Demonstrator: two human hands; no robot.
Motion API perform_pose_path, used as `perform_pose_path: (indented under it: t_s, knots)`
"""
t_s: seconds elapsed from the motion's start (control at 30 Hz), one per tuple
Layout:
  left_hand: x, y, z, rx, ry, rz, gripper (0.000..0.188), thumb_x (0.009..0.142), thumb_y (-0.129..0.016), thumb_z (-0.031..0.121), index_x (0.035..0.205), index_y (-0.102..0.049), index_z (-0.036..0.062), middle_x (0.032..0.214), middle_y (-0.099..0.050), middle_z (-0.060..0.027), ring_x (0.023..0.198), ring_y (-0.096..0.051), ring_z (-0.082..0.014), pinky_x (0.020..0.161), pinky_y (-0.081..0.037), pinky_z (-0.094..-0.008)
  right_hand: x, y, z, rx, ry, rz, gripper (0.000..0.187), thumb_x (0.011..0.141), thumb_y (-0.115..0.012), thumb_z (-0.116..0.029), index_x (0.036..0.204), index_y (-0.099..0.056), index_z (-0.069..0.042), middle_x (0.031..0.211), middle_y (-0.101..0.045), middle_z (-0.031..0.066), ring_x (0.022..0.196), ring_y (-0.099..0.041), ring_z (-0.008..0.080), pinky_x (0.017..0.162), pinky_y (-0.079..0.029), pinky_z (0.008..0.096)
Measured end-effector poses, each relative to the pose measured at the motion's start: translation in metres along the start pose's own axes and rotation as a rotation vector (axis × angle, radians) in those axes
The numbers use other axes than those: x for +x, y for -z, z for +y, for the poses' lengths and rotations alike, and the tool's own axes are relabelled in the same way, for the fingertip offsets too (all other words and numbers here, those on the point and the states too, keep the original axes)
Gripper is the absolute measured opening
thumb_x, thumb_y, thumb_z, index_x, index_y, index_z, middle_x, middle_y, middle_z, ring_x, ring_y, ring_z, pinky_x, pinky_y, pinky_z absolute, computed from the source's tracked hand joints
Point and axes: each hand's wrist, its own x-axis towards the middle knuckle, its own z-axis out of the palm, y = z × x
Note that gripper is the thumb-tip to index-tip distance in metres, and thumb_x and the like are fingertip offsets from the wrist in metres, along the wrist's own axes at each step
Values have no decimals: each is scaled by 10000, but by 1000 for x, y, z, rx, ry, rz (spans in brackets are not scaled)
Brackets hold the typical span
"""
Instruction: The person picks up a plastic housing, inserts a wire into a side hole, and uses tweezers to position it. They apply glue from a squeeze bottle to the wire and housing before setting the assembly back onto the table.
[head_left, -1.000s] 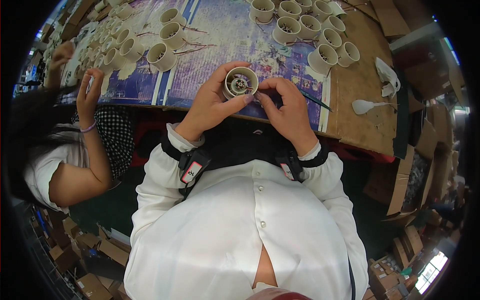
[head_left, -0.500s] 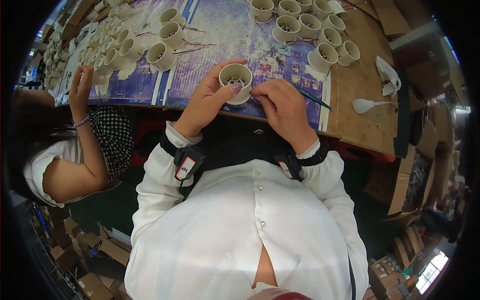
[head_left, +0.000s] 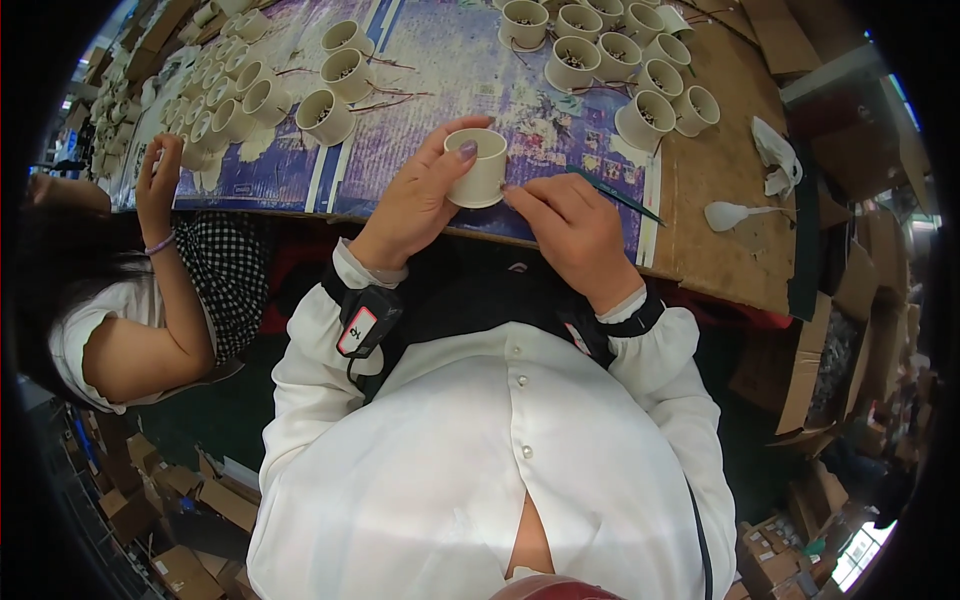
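The left hand (head_left: 415,205) grips a small cream pot (head_left: 478,167) at the near edge of the table (head_left: 715,225) — thumb on its front wall, fingers curled behind. The right hand (head_left: 572,232) (fingers pressed together) pinches a thin green tool (head_left: 618,195), touching the pot's side. More cream pots (head_left: 620,70) stand farther back.
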Motion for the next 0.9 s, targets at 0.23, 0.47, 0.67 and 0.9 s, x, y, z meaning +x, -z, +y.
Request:
perform_pose_path:
  t_s: [0.23, 0.47, 0.67, 0.9]
  knots:
    - [-1, -7, -2, 648, -247, -5, 606, 917, -739, 218, 1422, -448, 56, 1212, -609, -79, 1100, -586, -154, 956, -484, -294, -3, -1, 4, -108, -4, -155, 257, 724, -685, -42, 980, -708, -50, 956, -653, 72, 880, -646, 242, 703, -544, 331]
    - [-2, -2, -3, 952, -307, 47, 674, 845, -788, 150, 1423, -451, 63, 1206, -601, -95, 1075, -583, -207, 959, -470, -344, -7, -8, 14, -121, 4, -185, 243, 732, -675, -51, 972, -708, -70, 942, -637, 61, 860, -630, 233, 700, -523, 340]
    - [-4, 7, -10, 1271, -701, 180, 650, 782, -816, 188, 1346, -517, 71, 1108, -637, -145, 943, -607, -324, 847, -492, -415, -3, -6, 7, -144, 15, -202, 255, 763, -649, -77, 1008, -719, -89, 904, -597, 50, 856, -603, 225, 741, -495, 342]
    - [2, -1, -20, 1266, -615, 356, 611, 741, -844, 200, 1261, -548, 76, 1057, -649, -127, 962, -617, -324, 826, -492, -428, -4, -7, -3, -171, -49, -250, 276, 792, -641, -71, 1059, -708, -90, 927, -597, 53, 870, -602, 242, 762, -493, 359]
